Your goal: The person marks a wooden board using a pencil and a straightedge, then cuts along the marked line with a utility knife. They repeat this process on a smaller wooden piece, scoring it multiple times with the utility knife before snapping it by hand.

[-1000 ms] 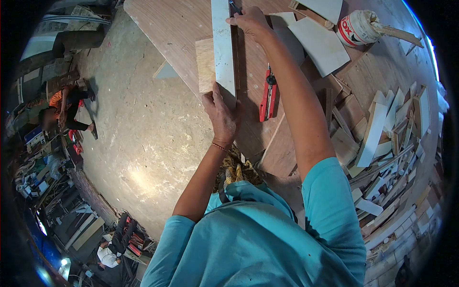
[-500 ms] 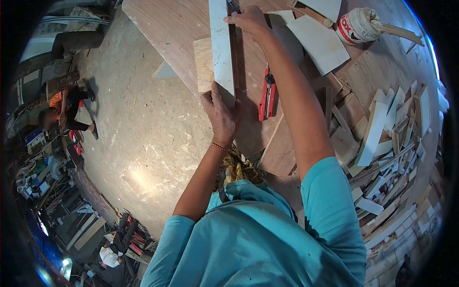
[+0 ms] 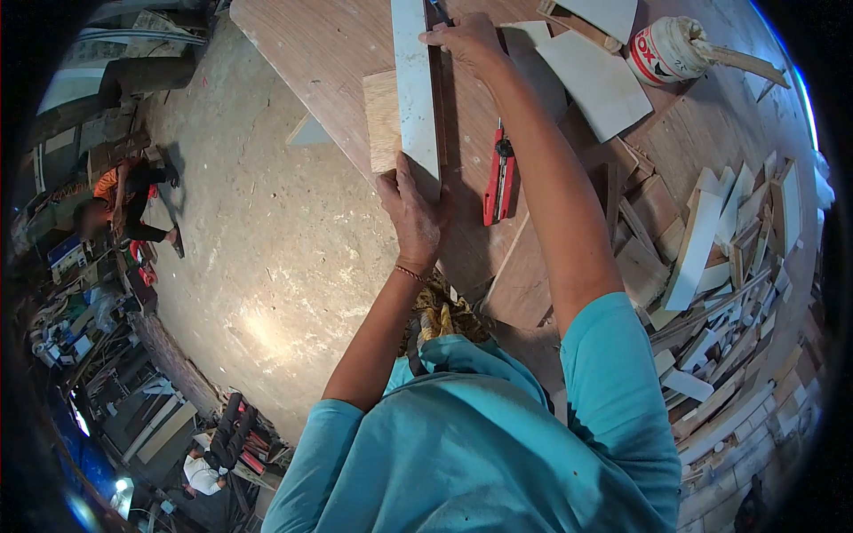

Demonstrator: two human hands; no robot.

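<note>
A long white-faced board [image 3: 416, 98] lies across a piece of bare plywood [image 3: 381, 120] at the edge of the wooden worktable. My left hand [image 3: 414, 213] is closed around the near end of the white board, thumb on top. Farther up, my right hand [image 3: 469, 43] rests at the board's right edge with its fingers bent. A slim, dark pen [image 3: 439, 11] sticks out from those fingers; most of it is hidden. Right of the board, a red utility knife [image 3: 498, 178] lies on the table, beside my right forearm.
A white tub [image 3: 662, 51] with a wooden stick across it stands at the upper right, near grey-white panels [image 3: 595, 80]. Offcuts [image 3: 702, 235] are heaped along the right. Left of the table [image 3: 302, 44] is concrete floor [image 3: 267, 231]; two other people [image 3: 133, 200] are farther off.
Both hands stay at the board in nearly the same places. The whole view has shifted very slightly, and the pen by my right hand shows a little more.
</note>
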